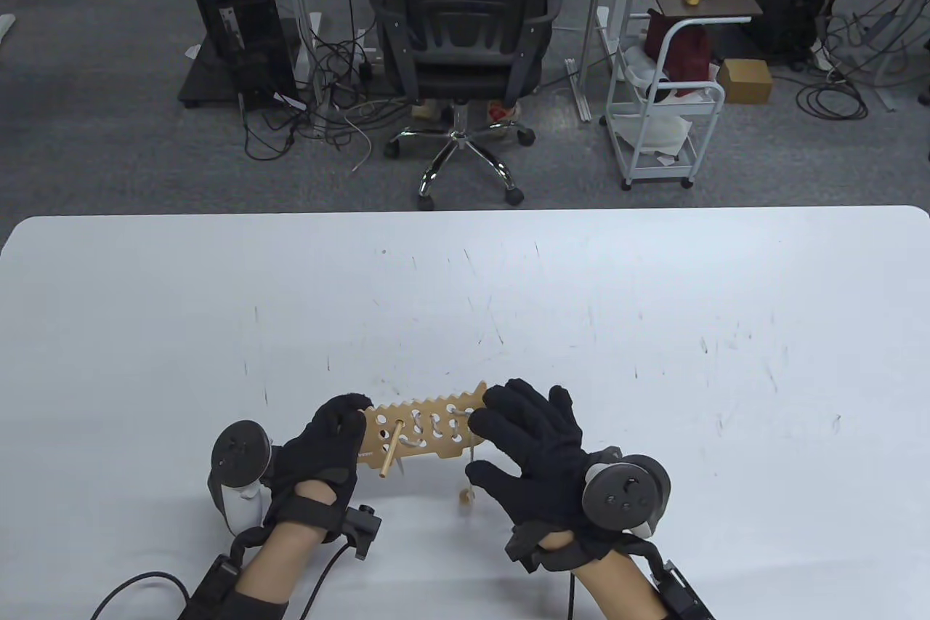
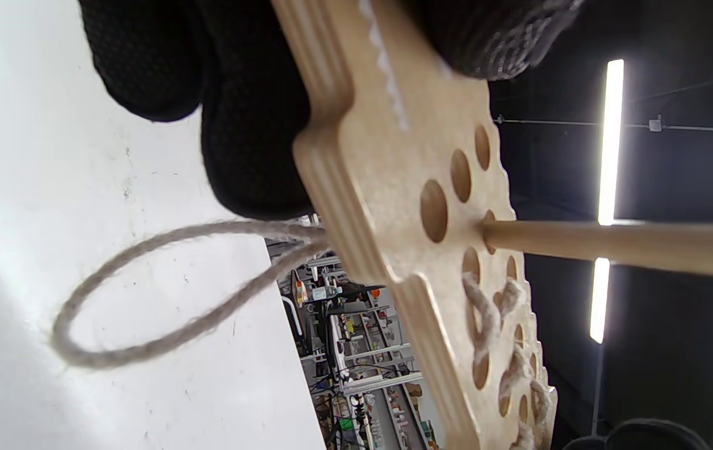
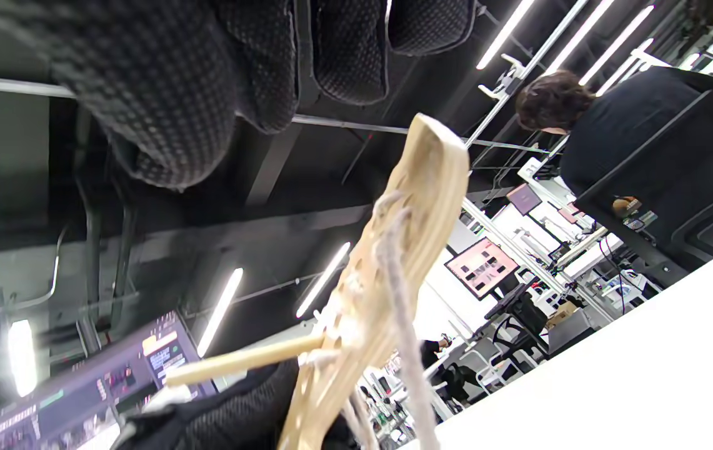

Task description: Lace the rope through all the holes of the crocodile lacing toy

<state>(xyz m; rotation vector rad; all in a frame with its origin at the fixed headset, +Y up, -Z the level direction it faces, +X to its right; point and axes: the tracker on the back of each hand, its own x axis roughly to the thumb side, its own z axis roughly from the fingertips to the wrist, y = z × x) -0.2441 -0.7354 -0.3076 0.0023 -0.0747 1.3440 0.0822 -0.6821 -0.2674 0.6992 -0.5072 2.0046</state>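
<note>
L hand (image 1: 330, 442) gripping croc board (image 1: 429, 427) end, wooden needle (image 1: 390, 447) thru hole; R hand (image 1: 534, 445) fingers loose, off board.

Both hands wear black knitted gloves with a fine dotted weave that shows on the fingertips (image 3: 144, 94) in the wrist views. The left hand (image 1: 327, 460) carries a round dark grey tracker (image 1: 240, 449) with a white body below it. The right hand (image 1: 538, 456) carries a matching dark tracker disc (image 1: 625, 493) with small buttons on its face. Black straps cross each wrist, each bearing a small black box, and black cables (image 1: 123, 587) trail toward the near edge. Dark sleeves show at the forearms.
</note>
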